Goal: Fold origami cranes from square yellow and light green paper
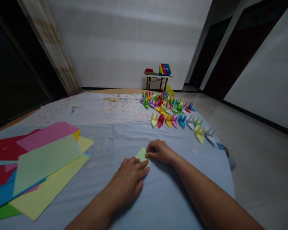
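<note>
A small folded piece of pale green paper (142, 154) lies on the blue tablecloth in front of me. The fingers of my left hand (132, 175) rest flat across its lower part, pressing it to the cloth. My right hand (160, 151) pinches the paper's right edge between thumb and fingertips. The lower part of the paper is hidden under my left fingers, so its full shape does not show.
Coloured paper sheets (50, 156) lie in a loose pile at the left. Many folded paper cranes (160, 120) stand in rows and a cluster at the far right of the round table (124, 137). Beyond it, a small stand (158, 76) holds a colourful box (164, 69).
</note>
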`<control>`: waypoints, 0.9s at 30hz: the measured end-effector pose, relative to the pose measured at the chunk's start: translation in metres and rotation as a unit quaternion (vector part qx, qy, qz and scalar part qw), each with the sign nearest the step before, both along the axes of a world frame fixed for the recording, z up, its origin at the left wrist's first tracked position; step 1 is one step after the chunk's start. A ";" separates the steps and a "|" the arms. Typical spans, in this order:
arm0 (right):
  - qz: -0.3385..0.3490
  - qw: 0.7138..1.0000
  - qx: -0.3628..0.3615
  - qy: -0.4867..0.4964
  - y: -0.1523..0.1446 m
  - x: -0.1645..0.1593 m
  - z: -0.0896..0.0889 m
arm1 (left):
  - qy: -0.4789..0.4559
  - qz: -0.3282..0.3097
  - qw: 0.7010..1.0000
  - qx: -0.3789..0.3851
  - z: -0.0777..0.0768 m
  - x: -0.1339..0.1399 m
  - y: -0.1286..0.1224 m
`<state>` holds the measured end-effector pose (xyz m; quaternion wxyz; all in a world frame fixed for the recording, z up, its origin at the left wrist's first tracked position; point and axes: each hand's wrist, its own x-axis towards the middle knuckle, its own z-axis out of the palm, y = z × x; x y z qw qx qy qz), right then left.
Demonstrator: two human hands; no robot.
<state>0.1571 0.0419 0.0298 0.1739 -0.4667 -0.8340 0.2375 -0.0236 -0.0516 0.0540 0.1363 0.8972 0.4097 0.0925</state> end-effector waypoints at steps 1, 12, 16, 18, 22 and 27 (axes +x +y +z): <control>0.000 1.000 -0.001 0.000 0.000 0.000 0.000 | -0.003 -0.001 1.000 -0.002 0.000 0.000 0.000; -0.022 1.000 0.006 -0.015 -0.003 -0.003 -0.002 | -0.031 0.042 0.999 -0.011 -0.005 0.004 -0.001; -0.027 0.999 0.006 -0.018 -0.001 -0.001 -0.002 | -0.022 0.044 0.999 -0.005 -0.006 0.006 -0.001; -0.032 0.999 0.005 -0.019 0.001 0.000 -0.002 | -0.019 0.046 0.999 -0.004 -0.008 0.005 -0.001; -0.055 0.998 0.016 -0.016 0.007 0.004 -0.004 | -0.022 0.049 0.999 -0.004 -0.009 0.005 -0.002; -0.045 0.999 0.016 -0.002 0.006 0.008 -0.002 | -0.020 0.049 0.999 -0.011 -0.008 0.005 -0.004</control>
